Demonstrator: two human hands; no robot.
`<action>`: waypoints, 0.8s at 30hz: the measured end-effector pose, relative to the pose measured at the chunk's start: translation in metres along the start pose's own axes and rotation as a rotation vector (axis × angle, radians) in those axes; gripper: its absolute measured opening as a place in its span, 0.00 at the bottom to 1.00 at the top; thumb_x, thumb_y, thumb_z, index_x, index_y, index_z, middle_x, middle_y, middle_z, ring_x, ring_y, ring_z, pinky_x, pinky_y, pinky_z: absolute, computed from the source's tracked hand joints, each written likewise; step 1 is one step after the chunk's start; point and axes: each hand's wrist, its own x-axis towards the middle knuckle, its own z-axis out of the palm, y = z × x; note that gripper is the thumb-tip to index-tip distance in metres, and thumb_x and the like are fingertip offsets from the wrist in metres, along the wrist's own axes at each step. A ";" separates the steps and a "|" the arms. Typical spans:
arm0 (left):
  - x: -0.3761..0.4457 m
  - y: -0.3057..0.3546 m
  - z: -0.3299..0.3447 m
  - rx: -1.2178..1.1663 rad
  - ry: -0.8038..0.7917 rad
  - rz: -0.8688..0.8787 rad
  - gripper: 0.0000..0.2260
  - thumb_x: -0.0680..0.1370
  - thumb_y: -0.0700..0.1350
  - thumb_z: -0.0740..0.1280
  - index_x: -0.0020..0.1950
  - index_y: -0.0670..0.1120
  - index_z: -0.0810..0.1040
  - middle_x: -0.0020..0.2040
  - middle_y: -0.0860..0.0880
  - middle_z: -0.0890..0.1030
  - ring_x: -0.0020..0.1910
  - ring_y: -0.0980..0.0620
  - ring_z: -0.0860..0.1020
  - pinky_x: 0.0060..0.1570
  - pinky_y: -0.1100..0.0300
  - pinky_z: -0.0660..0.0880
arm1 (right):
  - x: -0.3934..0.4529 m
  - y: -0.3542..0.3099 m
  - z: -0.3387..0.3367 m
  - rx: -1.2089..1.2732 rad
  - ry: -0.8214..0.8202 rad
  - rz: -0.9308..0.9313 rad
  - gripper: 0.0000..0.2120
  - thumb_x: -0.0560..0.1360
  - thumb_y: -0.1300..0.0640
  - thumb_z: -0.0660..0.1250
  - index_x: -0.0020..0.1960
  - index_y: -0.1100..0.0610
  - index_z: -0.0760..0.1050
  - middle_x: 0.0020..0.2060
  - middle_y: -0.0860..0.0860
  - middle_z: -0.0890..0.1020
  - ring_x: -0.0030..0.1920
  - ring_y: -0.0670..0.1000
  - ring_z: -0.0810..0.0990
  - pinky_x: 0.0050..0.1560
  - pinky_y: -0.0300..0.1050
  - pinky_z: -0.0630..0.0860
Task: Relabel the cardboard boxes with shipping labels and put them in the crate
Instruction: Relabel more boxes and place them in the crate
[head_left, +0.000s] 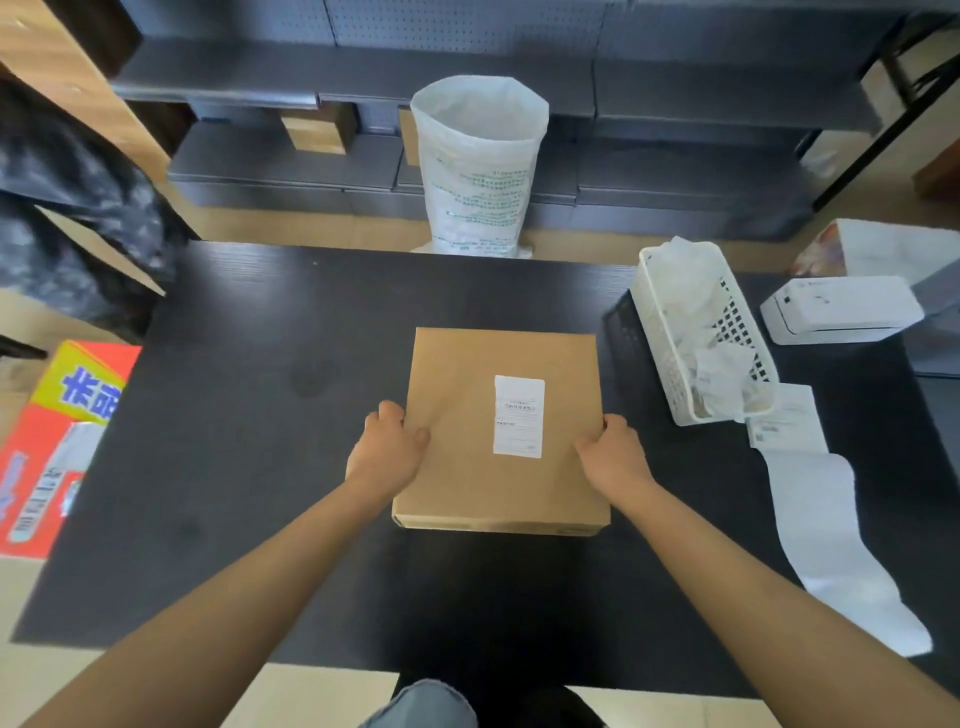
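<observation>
Flat cardboard box (498, 431) lies on the black table (249, 415), near its middle, a white shipping label (519, 416) stuck on its top face right of centre. Left hand (388, 448) grips the box's left edge, thumb over the top, fingers curled down the side; right hand (610, 451) grips the right edge likewise. Risks, as judgement: both holds sit toward the near half, so a lift could tip the far end down and let it slide out. Right of the box stands a white mesh basket (675, 353) stuffed with crumpled paper, with a label strip (810, 499) trailing nearer (a swing that way could snag it). No crate identifiable for certain; a printed carton (47, 447) sits left of the box, off the table.
</observation>
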 end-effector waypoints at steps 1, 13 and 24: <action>-0.001 -0.001 0.000 -0.004 -0.007 -0.008 0.13 0.79 0.49 0.59 0.59 0.43 0.66 0.57 0.45 0.72 0.48 0.44 0.75 0.46 0.50 0.74 | -0.001 0.000 0.000 -0.026 0.037 -0.001 0.26 0.77 0.53 0.61 0.73 0.58 0.60 0.67 0.58 0.67 0.65 0.59 0.68 0.64 0.57 0.70; 0.000 -0.005 0.023 0.243 0.057 0.407 0.29 0.81 0.54 0.58 0.78 0.50 0.50 0.79 0.48 0.43 0.77 0.42 0.45 0.75 0.49 0.50 | 0.007 -0.047 0.009 -0.207 0.165 -0.451 0.11 0.79 0.59 0.60 0.60 0.57 0.74 0.59 0.52 0.72 0.53 0.47 0.67 0.49 0.39 0.66; 0.008 -0.026 0.043 0.251 0.181 0.566 0.29 0.82 0.54 0.55 0.79 0.47 0.47 0.79 0.51 0.42 0.76 0.52 0.36 0.75 0.55 0.38 | 0.022 -0.044 0.021 -0.170 0.247 -0.407 0.06 0.80 0.56 0.59 0.51 0.55 0.75 0.52 0.48 0.74 0.46 0.45 0.68 0.44 0.39 0.67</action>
